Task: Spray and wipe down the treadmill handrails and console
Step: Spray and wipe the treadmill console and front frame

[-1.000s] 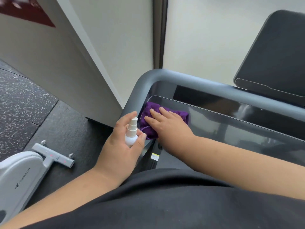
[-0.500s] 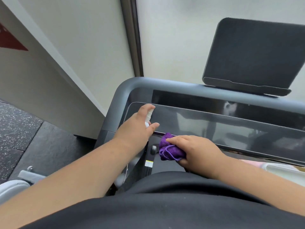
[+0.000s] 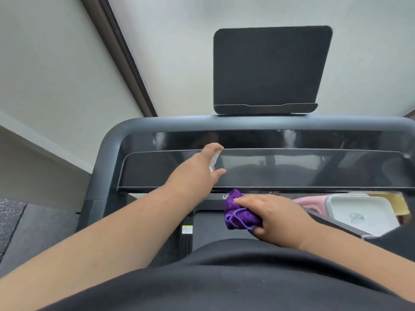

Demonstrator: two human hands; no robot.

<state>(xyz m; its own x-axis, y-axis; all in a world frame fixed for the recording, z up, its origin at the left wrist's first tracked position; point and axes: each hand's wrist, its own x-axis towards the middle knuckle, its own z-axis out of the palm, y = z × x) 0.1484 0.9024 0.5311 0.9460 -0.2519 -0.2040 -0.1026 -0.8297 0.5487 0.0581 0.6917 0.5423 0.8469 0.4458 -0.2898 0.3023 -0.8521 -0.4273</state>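
Speckled black rubber flooring (image 3: 11,223) fills the lower left edge of the frame, and just right of it the grey handrail (image 3: 105,162) of the treadmill rises and bends across the upper middle as one long bar. Inside that bend lies the console (image 3: 292,169), a glossy dark panel spanning the centre from left to right, with pale streaks on the strip above it that may be spray or only reflections; I cannot tell which. The left hand (image 3: 202,169) reaches from the lower left out over the console's left half, arm nearly straight, fingers wrapped round a small white spray bottle (image 3: 214,159) of which only a sliver shows between forefinger and thumb; the forefinger sits on top, seemingly on the pump. This looks like the spraying step for the console, with wiping to follow. Further right and lower, the right hand (image 3: 274,217) waits just below the console's lower edge, palm down, wrist bent inward, fingers clutching a bunched purple cloth (image 3: 240,214) above the dark treadmill deck (image 3: 213,230). The next move probably calls for that cloth to go up onto the glossy panel and sweep along it once wetted. Above the centre stands a dark tablet holder (image 3: 269,68); at the right edge a white tray (image 3: 363,212) sits beside something pink.
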